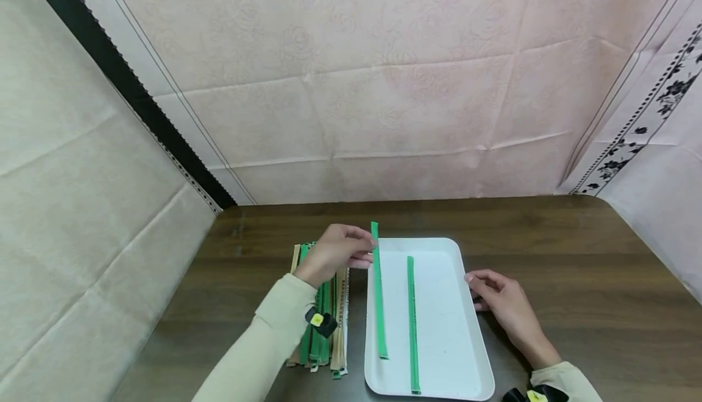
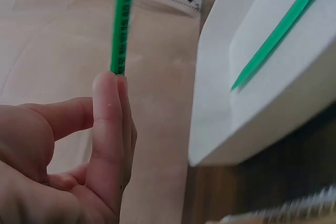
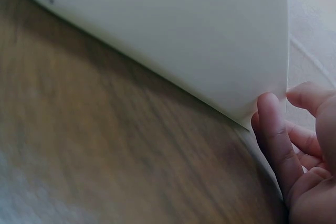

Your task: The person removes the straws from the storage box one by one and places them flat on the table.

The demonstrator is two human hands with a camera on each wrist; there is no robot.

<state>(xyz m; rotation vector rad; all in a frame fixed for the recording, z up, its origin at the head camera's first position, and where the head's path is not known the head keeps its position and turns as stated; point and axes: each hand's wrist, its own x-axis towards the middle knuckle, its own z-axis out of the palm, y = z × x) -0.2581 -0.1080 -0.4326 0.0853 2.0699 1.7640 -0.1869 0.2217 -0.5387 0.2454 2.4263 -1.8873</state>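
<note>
Near its upper part, my left hand (image 1: 341, 251) pinches a long thin green stick (image 1: 379, 304), held upright over the left rim of a white tray (image 1: 444, 341). Black lettering runs along this stick (image 2: 122, 30) in the left wrist view. A second green stick (image 1: 413, 329) lies lengthwise inside the tray. My right hand (image 1: 501, 304) holds the tray's right edge, with thumb and finger at the rim (image 3: 231, 77) in the right wrist view. Behind my left wrist, a pile of long thin sticks (image 1: 320, 353), green, beige and white, lies partly hidden.
The brown wooden table (image 1: 592, 280) carries the tray and the pile. A pale patterned cloth (image 1: 384, 85) hangs behind the table's far edge, and more cloth (image 1: 99, 207) hangs at the left side.
</note>
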